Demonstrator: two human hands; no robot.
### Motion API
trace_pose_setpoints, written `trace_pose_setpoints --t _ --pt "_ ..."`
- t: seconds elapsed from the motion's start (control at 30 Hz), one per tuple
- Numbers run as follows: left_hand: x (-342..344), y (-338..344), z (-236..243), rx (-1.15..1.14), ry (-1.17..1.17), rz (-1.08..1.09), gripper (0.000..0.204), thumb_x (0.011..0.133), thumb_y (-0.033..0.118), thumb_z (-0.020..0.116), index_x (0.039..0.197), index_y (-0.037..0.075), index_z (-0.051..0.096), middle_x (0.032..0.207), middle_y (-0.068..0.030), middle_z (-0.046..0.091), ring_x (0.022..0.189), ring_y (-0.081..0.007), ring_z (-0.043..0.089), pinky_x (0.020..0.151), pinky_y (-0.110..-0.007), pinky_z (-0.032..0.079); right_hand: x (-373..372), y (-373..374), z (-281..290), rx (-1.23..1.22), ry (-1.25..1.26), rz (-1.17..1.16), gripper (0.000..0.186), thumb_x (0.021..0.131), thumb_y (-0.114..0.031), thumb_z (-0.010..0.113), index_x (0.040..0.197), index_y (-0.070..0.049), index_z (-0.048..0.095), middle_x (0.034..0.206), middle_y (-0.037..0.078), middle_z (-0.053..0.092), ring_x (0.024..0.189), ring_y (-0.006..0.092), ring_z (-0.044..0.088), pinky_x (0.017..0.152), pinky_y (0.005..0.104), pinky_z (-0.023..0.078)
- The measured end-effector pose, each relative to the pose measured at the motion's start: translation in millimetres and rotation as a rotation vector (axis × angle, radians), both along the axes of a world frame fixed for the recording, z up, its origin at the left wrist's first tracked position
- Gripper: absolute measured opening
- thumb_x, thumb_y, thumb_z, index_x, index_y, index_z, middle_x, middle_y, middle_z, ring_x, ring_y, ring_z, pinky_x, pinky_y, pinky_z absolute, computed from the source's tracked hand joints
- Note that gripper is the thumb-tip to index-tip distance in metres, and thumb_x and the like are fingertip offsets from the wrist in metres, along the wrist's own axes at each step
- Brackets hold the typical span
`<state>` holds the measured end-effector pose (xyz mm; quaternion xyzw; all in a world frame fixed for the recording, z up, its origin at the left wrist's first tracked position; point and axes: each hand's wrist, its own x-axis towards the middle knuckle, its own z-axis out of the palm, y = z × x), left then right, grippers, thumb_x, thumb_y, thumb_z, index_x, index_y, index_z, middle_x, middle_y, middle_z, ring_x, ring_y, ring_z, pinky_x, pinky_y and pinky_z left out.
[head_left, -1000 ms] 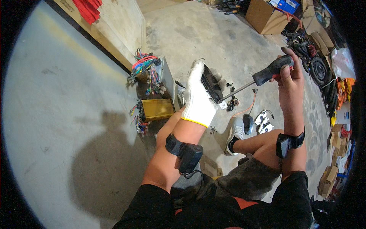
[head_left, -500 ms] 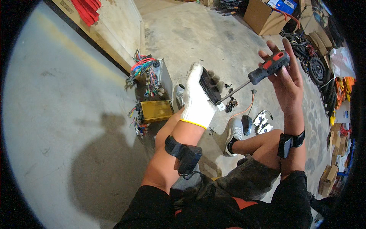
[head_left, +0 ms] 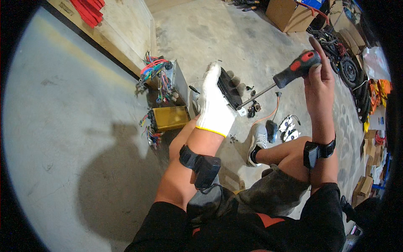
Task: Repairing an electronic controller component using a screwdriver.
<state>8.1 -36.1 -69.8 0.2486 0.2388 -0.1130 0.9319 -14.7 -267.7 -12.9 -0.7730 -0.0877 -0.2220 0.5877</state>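
My left hand (head_left: 215, 106), in a white knit glove with a yellow cuff edge, grips a flat black rectangular casing (head_left: 229, 89). Its glove fingertips show in grey along the casing's far side. Bare, my right hand (head_left: 320, 86) is closed on the black-and-red handle of a screwdriver (head_left: 296, 69), with one finger stretched up along the handle's end. The shaft slants down to the left, and its tip meets the near corner of the casing. Whether the tip sits in a screw is too small to tell.
To the left on the floor lie a silver box (head_left: 178, 82) with colourful wires and a gold box (head_left: 170, 118). Beyond my hands are small dark parts (head_left: 253, 110), an orange cable (head_left: 277, 105) and white pieces (head_left: 289, 128). A cardboard box (head_left: 289, 16) and piled cables (head_left: 348, 75) line the right.
My right hand's fingers, spread apart before, have curled in around the screwdriver handle. The handle has turned slightly, while the tip stays at the casing's corner. My left hand keeps its hold.
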Motion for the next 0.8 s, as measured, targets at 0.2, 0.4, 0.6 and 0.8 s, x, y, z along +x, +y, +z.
trace_pose_setpoints --t 0.2,0.4,0.6,0.8 --pt "1.9 5.8 -2.8 -0.074 0.017 -0.024 0.027 0.095 0.038 0.06 0.098 0.011 0.055 0.088 -0.0107 0.063 0.074 -0.0242 0.065 0.063 -0.039 0.059 -4.0 19.4 4.8 0.287 0.008 0.211 0.058 0.102 -0.026 0.051 0.153 -0.007 0.029 0.14 0.015 0.051 0.127 0.0279 0.053 0.105 0.0402 0.045" --pt "2.0 1.4 -1.5 -0.016 0.034 -0.023 0.026 0.095 0.037 0.06 0.098 0.012 0.055 0.087 -0.0105 0.063 0.073 -0.0243 0.065 0.062 -0.04 0.058 -1.7 28.5 8.4 0.297 0.01 0.082 0.057 0.102 -0.027 0.052 0.151 -0.006 0.032 0.135 0.014 0.054 0.124 0.0282 0.055 0.105 0.0395 0.045" --pt "2.8 2.2 -5.6 -0.035 -0.046 -0.019 0.026 0.095 0.037 0.06 0.099 0.012 0.054 0.088 -0.0108 0.063 0.072 -0.0248 0.065 0.062 -0.041 0.059 -0.3 3.3 -3.0 0.321 0.03 0.193 0.054 0.103 -0.026 0.048 0.15 -0.003 0.033 0.138 0.018 0.052 0.128 0.0289 0.052 0.107 0.0411 0.042" --pt "2.5 0.6 -5.7 -0.032 -0.008 -0.009 0.026 0.094 0.037 0.061 0.098 0.012 0.055 0.089 -0.0107 0.063 0.072 -0.0246 0.065 0.061 -0.041 0.059 -3.6 32.1 7.6 0.407 -0.034 0.176 0.052 0.104 -0.026 0.049 0.148 -0.002 0.036 0.132 0.014 0.056 0.117 0.0235 0.058 0.101 0.0367 0.045"
